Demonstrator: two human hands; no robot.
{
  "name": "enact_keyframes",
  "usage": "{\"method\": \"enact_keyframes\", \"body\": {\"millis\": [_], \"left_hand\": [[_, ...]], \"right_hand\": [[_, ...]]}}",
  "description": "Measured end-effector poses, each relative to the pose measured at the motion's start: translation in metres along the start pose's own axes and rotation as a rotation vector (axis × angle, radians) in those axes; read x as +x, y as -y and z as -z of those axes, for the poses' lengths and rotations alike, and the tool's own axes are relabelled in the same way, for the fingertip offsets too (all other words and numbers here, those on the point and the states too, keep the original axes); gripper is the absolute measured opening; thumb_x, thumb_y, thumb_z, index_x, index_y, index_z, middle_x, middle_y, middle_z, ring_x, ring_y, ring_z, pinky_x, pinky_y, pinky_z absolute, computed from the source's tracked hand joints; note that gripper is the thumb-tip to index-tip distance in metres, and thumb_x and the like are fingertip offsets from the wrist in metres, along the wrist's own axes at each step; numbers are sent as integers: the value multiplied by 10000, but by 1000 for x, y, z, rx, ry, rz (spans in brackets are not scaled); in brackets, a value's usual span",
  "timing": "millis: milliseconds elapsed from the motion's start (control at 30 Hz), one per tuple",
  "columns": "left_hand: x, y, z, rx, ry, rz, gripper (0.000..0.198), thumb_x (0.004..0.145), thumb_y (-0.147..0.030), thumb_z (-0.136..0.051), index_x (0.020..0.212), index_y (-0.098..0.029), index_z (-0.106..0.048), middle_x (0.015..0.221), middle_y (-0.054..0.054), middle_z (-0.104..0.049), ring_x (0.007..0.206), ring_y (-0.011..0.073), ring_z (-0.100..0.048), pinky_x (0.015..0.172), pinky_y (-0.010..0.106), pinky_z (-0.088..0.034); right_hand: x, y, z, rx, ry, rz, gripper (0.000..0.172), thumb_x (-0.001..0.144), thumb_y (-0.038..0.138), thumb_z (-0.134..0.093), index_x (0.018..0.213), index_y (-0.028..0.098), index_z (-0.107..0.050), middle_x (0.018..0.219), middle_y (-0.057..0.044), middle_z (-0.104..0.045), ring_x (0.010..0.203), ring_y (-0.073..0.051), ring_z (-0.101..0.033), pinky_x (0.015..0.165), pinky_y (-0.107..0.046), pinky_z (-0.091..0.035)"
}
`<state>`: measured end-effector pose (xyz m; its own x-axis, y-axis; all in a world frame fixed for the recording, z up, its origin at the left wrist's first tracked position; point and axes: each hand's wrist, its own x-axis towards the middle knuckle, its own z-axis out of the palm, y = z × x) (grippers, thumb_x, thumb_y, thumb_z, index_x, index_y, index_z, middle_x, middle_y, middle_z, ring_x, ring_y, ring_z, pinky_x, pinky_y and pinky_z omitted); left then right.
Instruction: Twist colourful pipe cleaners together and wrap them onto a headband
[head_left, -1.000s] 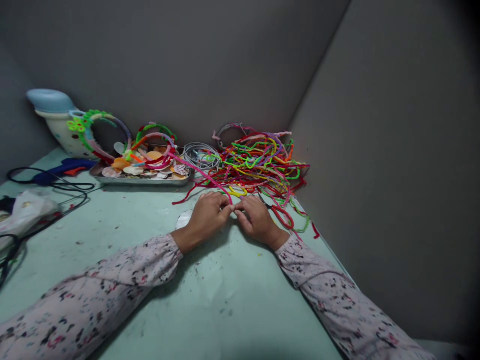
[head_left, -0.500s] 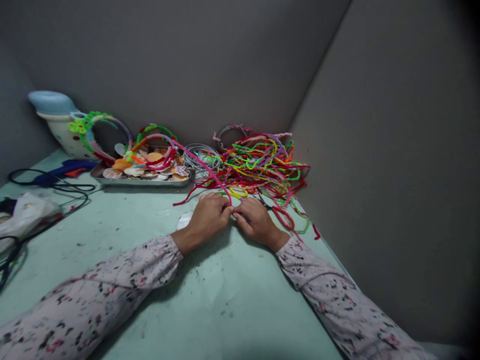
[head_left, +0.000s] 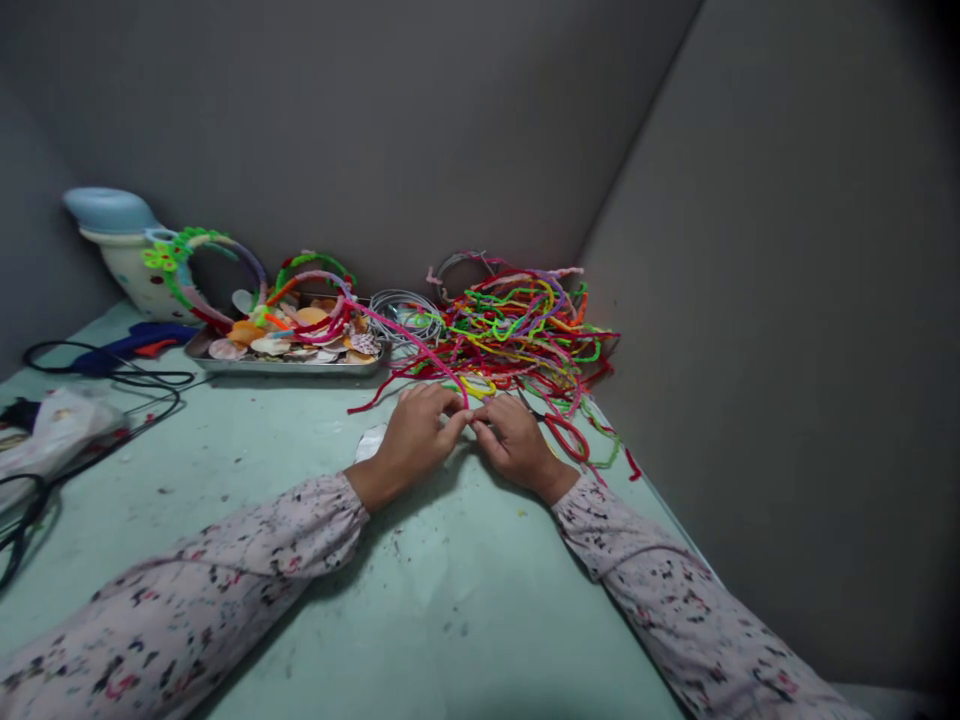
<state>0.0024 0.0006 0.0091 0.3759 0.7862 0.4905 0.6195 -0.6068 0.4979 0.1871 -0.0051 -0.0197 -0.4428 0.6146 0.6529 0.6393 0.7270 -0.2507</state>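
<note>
Between finger and thumb, my left hand (head_left: 421,430) pinches a pink pipe cleaner (head_left: 424,350), whose free length slants up and left toward the tray of shells. My right hand (head_left: 514,445) is closed in a pinch close beside the left fingertips, at the pipe cleaner's lower end. What lies between the fingertips is small and partly hidden. Red-handled scissors (head_left: 566,437) lie just right of my right hand. Behind both hands spreads a tangled heap of coloured pipe cleaners (head_left: 517,320).
A metal tray (head_left: 292,368) of shells stands at the back, with pipe-cleaner-wrapped hoops (head_left: 259,270) around it. Coiled wire (head_left: 405,312) sits beside it. At left are a lidded container (head_left: 120,250), a blue tool (head_left: 135,342), a black cord (head_left: 161,378) and a plastic bag (head_left: 64,425).
My left fingers have shifted slightly along the pipe cleaner and its thumb reaches further right. The pipe cleaner's free length now hangs a little lower and more bowed.
</note>
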Motion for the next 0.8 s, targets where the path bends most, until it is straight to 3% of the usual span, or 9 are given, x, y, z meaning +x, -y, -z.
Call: {"method": "enact_keyframes", "body": {"millis": [200, 800], "left_hand": [[-5, 3, -3, 44, -111, -125, 130, 836, -224, -574, 956, -179, -556, 921, 51, -611, 894, 207, -536, 786, 349, -382], [-4, 11, -5, 117, -192, -277, 148, 896, -290, -554, 942, -246, -688, 856, 31, -632, 814, 173, -534, 761, 328, -360]], "right_hand": [[0, -1, 0, 38, -34, -48, 95, 909, 252, -492, 936, 211, -573, 882, -63, -623, 861, -213, -543, 793, -385, -427], [-2, -3, 0, 72, -50, -64, 97, 913, 246, -485, 958, 219, -566, 895, -60, -618, 863, -213, -542, 799, -386, -436]]}}
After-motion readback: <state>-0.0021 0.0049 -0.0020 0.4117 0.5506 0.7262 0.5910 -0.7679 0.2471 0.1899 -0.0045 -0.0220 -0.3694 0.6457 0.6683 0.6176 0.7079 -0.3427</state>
